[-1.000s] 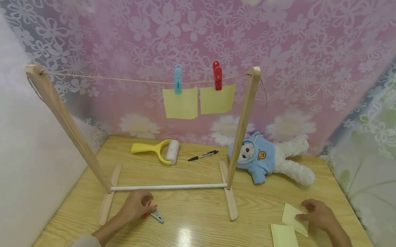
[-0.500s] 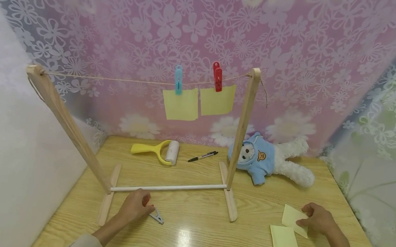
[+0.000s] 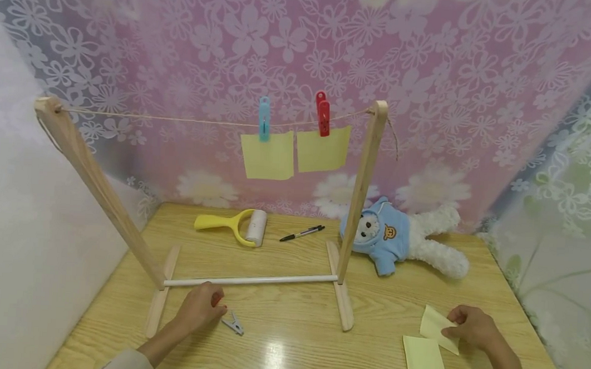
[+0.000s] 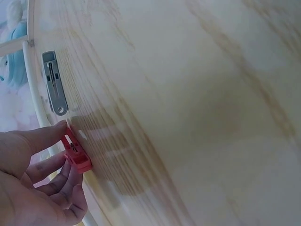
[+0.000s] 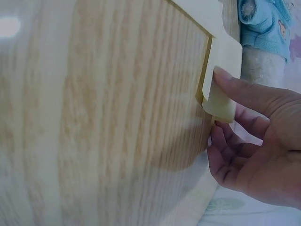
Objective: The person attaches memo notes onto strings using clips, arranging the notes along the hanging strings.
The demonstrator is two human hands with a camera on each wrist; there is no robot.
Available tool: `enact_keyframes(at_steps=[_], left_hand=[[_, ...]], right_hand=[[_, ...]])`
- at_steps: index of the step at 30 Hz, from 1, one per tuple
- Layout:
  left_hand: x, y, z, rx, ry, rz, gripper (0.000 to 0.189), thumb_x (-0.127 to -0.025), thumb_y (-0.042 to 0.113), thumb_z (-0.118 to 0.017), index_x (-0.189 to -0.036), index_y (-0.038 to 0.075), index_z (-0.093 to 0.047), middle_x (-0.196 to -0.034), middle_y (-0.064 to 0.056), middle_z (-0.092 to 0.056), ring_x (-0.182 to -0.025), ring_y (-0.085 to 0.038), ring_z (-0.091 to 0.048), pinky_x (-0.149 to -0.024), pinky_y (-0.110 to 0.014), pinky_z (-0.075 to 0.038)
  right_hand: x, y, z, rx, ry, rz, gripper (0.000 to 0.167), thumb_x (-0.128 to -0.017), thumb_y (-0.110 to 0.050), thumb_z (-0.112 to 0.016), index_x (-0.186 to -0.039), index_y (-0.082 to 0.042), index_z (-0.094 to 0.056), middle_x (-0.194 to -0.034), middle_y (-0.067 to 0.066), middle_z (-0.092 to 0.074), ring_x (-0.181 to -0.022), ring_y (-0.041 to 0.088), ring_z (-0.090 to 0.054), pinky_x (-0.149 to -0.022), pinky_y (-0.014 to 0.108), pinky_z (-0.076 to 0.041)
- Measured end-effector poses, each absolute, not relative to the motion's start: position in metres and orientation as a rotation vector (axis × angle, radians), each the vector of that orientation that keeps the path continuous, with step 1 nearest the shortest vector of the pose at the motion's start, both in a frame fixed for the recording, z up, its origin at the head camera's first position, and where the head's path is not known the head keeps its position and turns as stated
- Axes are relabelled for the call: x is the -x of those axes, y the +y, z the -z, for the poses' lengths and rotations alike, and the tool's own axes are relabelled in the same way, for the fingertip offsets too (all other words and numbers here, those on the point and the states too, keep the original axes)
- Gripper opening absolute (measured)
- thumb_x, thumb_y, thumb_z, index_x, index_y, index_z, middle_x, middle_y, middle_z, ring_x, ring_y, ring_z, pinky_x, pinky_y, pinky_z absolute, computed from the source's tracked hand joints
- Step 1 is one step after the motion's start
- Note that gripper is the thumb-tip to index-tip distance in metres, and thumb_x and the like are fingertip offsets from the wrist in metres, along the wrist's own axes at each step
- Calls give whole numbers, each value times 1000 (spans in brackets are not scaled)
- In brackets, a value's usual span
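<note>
My left hand point(image 3: 200, 307) pinches a red clothespin point(image 4: 77, 153) between thumb and fingers, low over the table in front of the white rod. Just beyond its fingertips lies a grey clothespin point(image 3: 233, 323). At the right, my right hand point(image 3: 473, 326) pinches the edge of a yellow sticky note point(image 5: 225, 70), its thumb on top and fingers curled underneath. The note bends slightly in that grip. A second yellow note point(image 3: 425, 359) lies flat beside it, nearer the front. On the twine point(image 3: 178, 119), a blue clothespin point(image 3: 264, 120) and another red clothespin point(image 3: 323, 116) hold two hanging yellow notes point(image 3: 268, 156).
A wooden stand point(image 3: 360, 199) with two posts, joined low by a white rod point(image 3: 270, 281), carries the twine. Behind it lie a yellow-handled lint roller point(image 3: 223, 222) and a pen point(image 3: 302, 233). A plush toy in a blue hoodie point(image 3: 398, 234) lies beside the right post.
My left hand has shifted slightly left with the red clothespin, opening a gap to the grey one. My right hand's note is now bent up a little at the held edge.
</note>
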State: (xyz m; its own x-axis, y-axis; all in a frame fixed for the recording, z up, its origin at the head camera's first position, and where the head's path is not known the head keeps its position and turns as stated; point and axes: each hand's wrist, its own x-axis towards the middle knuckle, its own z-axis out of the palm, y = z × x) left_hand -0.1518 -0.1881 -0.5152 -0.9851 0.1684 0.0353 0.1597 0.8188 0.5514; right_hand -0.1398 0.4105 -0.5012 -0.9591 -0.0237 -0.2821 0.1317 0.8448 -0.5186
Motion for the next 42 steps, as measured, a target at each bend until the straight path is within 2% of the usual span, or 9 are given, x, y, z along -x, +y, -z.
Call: enact_keyframes(at_steps=[8, 11, 15, 19, 26, 30, 34, 37, 42], left_hand=[[152, -190, 514, -264, 2988, -941, 17, -70, 8, -80, -76, 7, -64, -66, 1, -53, -65, -10, -45, -61, -22, -39], [151, -190, 511, -287, 2971, -985, 16, -71, 8, -80, -75, 6, -65, -66, 2, -54, -63, -9, -47, -57, -19, -39], [153, -187, 502, -325, 2972, -1015, 15, -71, 3, -78, -82, 1, -68, -69, -1, -59, -65, -9, -51, -57, -18, -43], [154, -183, 491, -356, 2995, -1012, 20, -72, 0, -77, -90, -3, -69, -77, -6, -63, -72, -15, -59, -60, -19, -48], [153, -177, 466, -323, 2956, -1103, 29, -74, 2, -77, -100, -3, -65, -99, -13, -65, -80, -18, -64, -63, -26, -54], [154, -176, 452, -344, 2956, -1096, 28, -77, 7, -76, -102, 2, -66, -95, -9, -68, -85, -18, -64, -73, -37, -55], [156, -177, 435, -394, 2990, -1077, 29, -79, 12, -75, -106, 4, -66, -96, -6, -69, -87, -19, -64, -73, -37, -53], [156, -177, 421, -444, 3036, -1070, 32, -80, 14, -75, -108, 4, -66, -97, -6, -69, -88, -20, -64, -73, -36, -51], [159, -177, 395, -527, 3114, -1064, 32, -79, 14, -75, -108, 5, -66, -96, -5, -70, -88, -20, -65, -75, -40, -51]], right_hand=[[148, 407, 497, -35, 2810, 766, 58, -71, -30, -81, -106, 7, -54, -109, 35, -57, -96, 48, -56, -75, 49, -51], [149, 408, 494, 13, 2833, 749, 51, -76, -31, -78, -104, 6, -58, -112, 35, -59, -101, 53, -55, -77, 54, -51], [146, 406, 483, 79, 2825, 805, 33, -87, -31, -68, -90, 1, -62, -85, 17, -66, -77, 29, -61, -66, 37, -51], [145, 399, 471, 127, 2795, 957, 32, -92, -28, -61, -73, -4, -52, -59, -4, -48, -50, 4, -37, -48, 22, -36], [143, 374, 450, 239, 2789, 1145, 36, -93, -22, -61, -71, -2, -42, -61, -3, -45, -51, 2, -31, -50, 25, -36], [143, 353, 436, 222, 2792, 1202, 39, -91, -21, -63, -71, -2, -36, -66, -1, -37, -54, 2, -36, -49, 26, -31], [143, 331, 425, 163, 2767, 1284, 25, -92, -23, -63, -92, 2, -59, -71, -5, -49, -62, 5, -51, -54, 25, -39], [142, 313, 419, 146, 2750, 1389, 30, -92, -23, -63, -107, 3, -64, -68, -7, -56, -56, 5, -43, -51, 26, -39], [143, 278, 411, 262, 2688, 1650, 29, -91, -16, -63, -110, 6, -63, -62, -5, -53, -48, 7, -28, -44, 30, -29]])
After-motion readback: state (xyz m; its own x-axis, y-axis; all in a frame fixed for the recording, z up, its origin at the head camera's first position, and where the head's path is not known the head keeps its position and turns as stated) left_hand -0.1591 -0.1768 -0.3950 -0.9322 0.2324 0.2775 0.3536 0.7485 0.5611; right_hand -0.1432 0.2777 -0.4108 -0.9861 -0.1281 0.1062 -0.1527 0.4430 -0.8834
